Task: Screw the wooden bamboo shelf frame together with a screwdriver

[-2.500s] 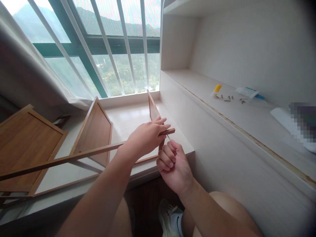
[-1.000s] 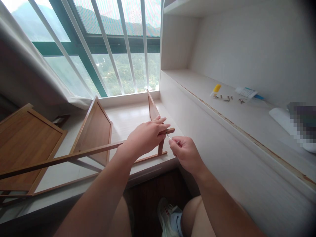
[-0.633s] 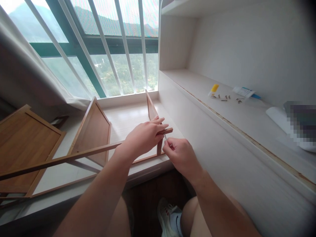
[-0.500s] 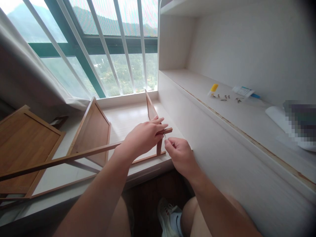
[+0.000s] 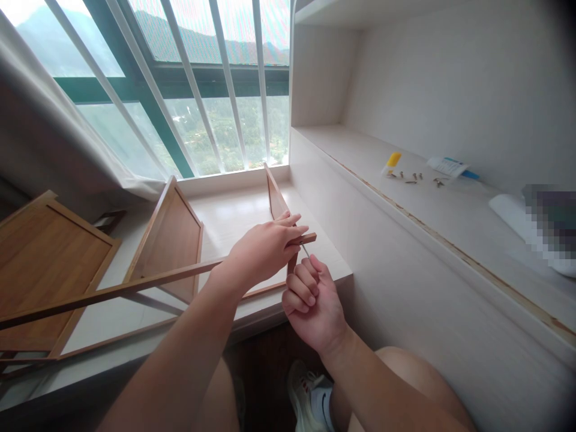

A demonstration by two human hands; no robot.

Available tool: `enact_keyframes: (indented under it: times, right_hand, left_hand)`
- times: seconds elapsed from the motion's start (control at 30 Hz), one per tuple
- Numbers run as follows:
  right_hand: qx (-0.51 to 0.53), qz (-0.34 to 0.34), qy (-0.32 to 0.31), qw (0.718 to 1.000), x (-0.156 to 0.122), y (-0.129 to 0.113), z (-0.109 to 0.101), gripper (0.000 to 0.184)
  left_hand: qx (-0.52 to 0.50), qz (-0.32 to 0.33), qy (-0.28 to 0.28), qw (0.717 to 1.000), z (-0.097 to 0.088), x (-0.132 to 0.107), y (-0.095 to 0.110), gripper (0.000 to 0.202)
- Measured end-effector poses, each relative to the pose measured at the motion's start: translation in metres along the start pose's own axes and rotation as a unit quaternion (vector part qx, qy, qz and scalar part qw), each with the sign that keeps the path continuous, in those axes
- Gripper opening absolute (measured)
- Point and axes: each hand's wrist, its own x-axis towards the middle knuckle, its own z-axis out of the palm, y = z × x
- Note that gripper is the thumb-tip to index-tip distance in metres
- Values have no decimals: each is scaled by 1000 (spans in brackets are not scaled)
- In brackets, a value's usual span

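Note:
A long wooden rail [image 5: 171, 277] runs from the left edge across several upright wooden panels to its free end near the middle. Close to that end, my left hand [image 5: 261, 247] holds the rail against the top of the rightmost upright panel [image 5: 275, 198], its fingers reaching over the joint. My right hand [image 5: 315, 300] is closed in a fist, turned palm up just below. From it a thin metal hex key [image 5: 306, 249] sticks out and meets the underside of the rail end; the rest of the key is hidden in the fist.
On the white shelf [image 5: 360, 157] at right lie several screws [image 5: 414, 177], a yellow-capped tube [image 5: 392, 163] and a small clear plastic packet [image 5: 452, 168]. A barred window [image 5: 216, 120] stands behind the white ledge [image 5: 229, 204]. A curtain [image 5: 81, 120] hangs at left.
My right hand has rolled over from knuckles up to palm up and shifted slightly down and left, still on the hex key. My left hand stays on the rail.

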Motion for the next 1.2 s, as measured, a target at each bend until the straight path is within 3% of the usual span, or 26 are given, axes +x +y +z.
enact_keyframes:
  times: [0.17, 0.37, 0.57, 0.67, 0.87, 1.13, 1.2]
  right_hand:
    - [40, 10, -3, 999, -2, 0, 2, 39]
    - [5, -1, 15, 1000, -9, 5, 3, 40]
    - [-140, -48, 21, 989, -5, 1, 2, 43]
    - [-299, -104, 48, 947, 3, -6, -4, 44]
    - [-548, -179, 86, 812, 11, -22, -13, 43]
    - [-660, -185, 87, 723, 9, -29, -7, 40]
    - [-672, -181, 86, 713, 8, -29, -6, 39]
  left_hand:
    - [-2, 4, -1, 1000, 1, 1, -1, 30]
    - [3, 0, -2, 1000, 1, 1, -2, 30]
    - [4, 3, -2, 1000, 0, 0, 0, 31]
    - [3, -1, -3, 1000, 0, 0, 0, 32]
    - [-2, -2, -3, 1000, 0, 0, -1, 30]
    - [2, 0, -4, 1000, 0, 0, 0, 31]
    - [2, -2, -3, 1000, 0, 0, 0, 31]
